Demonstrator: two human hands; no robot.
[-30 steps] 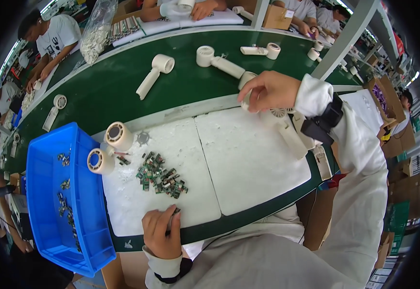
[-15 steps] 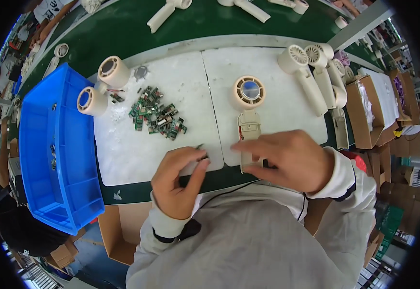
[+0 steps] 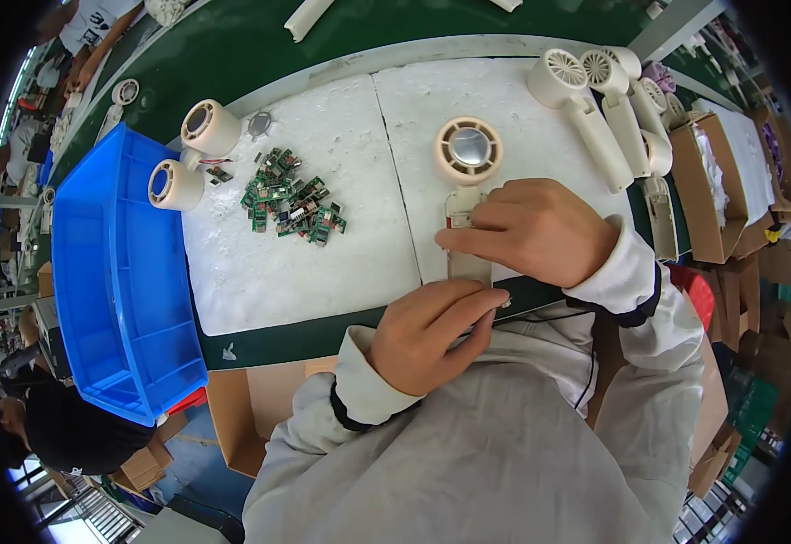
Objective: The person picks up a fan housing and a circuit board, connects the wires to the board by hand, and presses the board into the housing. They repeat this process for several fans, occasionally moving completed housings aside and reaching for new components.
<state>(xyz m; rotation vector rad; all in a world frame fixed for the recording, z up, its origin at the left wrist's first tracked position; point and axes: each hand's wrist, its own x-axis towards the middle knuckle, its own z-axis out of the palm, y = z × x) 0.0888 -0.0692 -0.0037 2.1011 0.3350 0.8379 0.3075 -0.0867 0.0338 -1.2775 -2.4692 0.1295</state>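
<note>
Right hand (image 3: 536, 231) grip clamped on handle of cream handheld fan (image 3: 468, 181), lying flat on white foam pad (image 3: 323, 272) at near bench edge. Left hand (image 3: 431, 331) pinches the handle's lower end. Green circuit boards (image 3: 291, 198) heaped well left, beside blue bin (image 3: 114, 281).

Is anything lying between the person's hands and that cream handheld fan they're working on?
No. The right hand already rests on the fan's handle, and the left hand touches its lower end. The pile of small circuit boards lies off to the left, apart.

Green bench (image 3: 232, 54), two white foam pads (image 3: 323, 263), blue bin (image 3: 114, 281), cream fan housings (image 3: 595, 82)
</note>
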